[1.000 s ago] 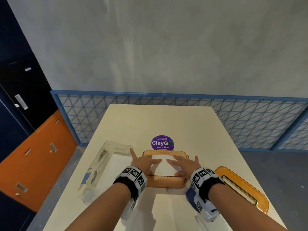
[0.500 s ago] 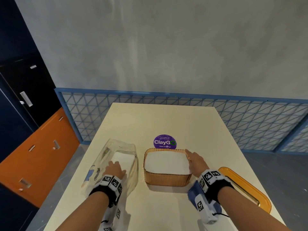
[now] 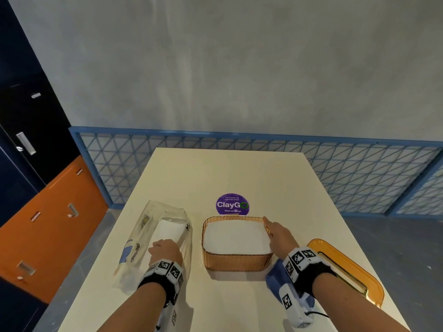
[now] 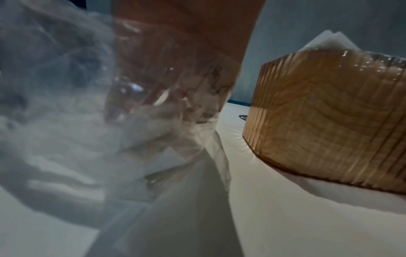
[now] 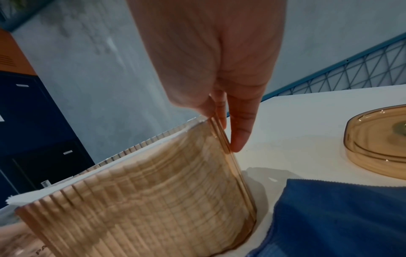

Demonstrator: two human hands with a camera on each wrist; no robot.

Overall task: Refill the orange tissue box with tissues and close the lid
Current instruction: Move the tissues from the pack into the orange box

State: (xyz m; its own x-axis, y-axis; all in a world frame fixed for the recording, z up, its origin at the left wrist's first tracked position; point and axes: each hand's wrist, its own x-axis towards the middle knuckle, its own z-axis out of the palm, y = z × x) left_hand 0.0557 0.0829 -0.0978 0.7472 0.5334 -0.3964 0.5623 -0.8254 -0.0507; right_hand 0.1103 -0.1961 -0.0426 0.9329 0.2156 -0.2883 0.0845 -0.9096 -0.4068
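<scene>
A long cream-white rectangular table [image 3: 239, 173] runs from the near edge toward a blue wire-mesh fence [image 3: 335, 168] at the far end. On its near left lies a crumpled clear plastic tissue wrapper [image 3: 158, 233], lengthwise, with a few white sheets visible inside its far half. Just right of it, apart from it, stands the ribbed translucent orange tissue box [image 3: 236, 261], uncovered and filled to the rim with a flat stack of white tissues [image 3: 235, 237]. At the near right edge of the table the flat translucent orange lid [image 3: 354, 271] with its slot rests well apart from the box. A folded dark blue cloth [image 3: 278, 281] lies between box and lid, under the right forearm. Just beyond the box a round purple "ClayGo" sticker [image 3: 232, 204] sits on the tabletop.

The left hand [image 3: 165, 251] rests on the near part of the wrapper with its fingers curled down into the plastic; the left wrist view shows them blurred through the film, so whether they actually grip it I cannot tell. The right hand [image 3: 279, 236] has straight fingers laid along the right wall of the box, fingertips [image 5: 238, 142] touching its far right corner, gripping nothing
</scene>
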